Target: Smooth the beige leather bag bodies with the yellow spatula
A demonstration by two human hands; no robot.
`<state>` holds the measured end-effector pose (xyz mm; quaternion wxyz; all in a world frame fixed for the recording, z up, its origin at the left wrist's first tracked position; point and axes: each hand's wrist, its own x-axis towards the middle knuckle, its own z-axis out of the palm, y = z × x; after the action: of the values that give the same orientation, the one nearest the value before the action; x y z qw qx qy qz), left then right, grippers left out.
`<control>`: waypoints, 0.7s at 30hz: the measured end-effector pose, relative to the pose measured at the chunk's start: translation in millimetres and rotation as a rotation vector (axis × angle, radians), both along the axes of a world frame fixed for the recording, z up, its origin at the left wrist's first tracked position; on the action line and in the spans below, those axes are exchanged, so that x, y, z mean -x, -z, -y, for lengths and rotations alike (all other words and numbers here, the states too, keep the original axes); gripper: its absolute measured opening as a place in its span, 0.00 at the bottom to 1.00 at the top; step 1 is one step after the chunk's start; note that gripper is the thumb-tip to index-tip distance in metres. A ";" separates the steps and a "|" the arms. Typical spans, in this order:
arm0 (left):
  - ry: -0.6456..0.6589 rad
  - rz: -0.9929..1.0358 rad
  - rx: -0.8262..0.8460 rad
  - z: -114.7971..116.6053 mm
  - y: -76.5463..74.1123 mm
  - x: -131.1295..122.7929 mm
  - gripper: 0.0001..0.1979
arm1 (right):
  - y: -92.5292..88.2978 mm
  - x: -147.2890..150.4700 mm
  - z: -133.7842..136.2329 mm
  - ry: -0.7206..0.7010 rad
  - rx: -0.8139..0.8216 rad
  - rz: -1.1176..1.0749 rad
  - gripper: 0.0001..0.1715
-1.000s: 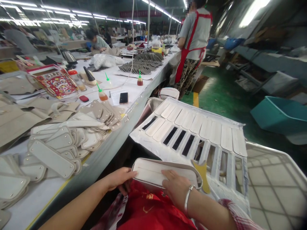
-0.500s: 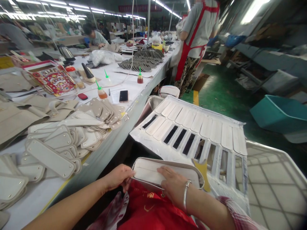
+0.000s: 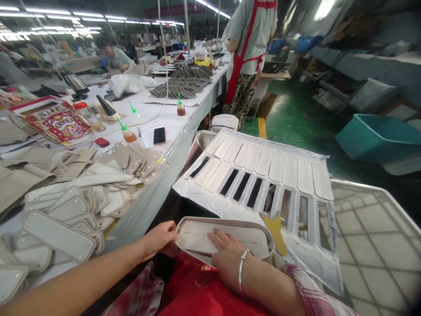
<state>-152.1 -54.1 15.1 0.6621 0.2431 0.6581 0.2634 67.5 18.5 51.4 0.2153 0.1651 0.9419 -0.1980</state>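
A long, round-ended beige piece, leather-like with a low raised wall around a flat panel, lies across my lap over a red apron. My left hand is closed at its left end, pinching the wall between thumb and fingers. My right hand lies on the panel with fingers stretched out and pressing down inside the wall; its thumb is hard to see. Just beyond the piece's right end is a yellow tab at the edge of a white slotted board.
Pale strips lie across the slotted board. On the table at left are piled beige straps with studs, glue bottles and a phone. A wire-mesh basket and teal bin stand right. A person stands ahead.
The view has shifted, so the surroundings sit slightly further left and lower. My left hand still pinches the piece's left end and my right hand still presses its panel.
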 end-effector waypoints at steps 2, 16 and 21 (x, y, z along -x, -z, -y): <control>-0.013 0.021 0.029 1.8 -2.9 -6.1 0.18 | -0.2 -1.6 2.4 -0.014 -0.015 -0.006 0.18; 0.366 -0.332 -0.045 2.7 30.2 8.1 0.24 | -4.4 -120.6 -32.5 1.062 -0.270 -0.368 0.17; 0.387 -0.371 -0.053 -2.2 26.2 4.7 0.21 | 56.4 -137.3 -37.4 1.288 0.243 -0.102 0.18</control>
<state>-156.9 -51.9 -11.1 0.5616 0.4257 0.7024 0.1001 204.8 55.9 -5.0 0.0259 0.6609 0.6347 -0.3997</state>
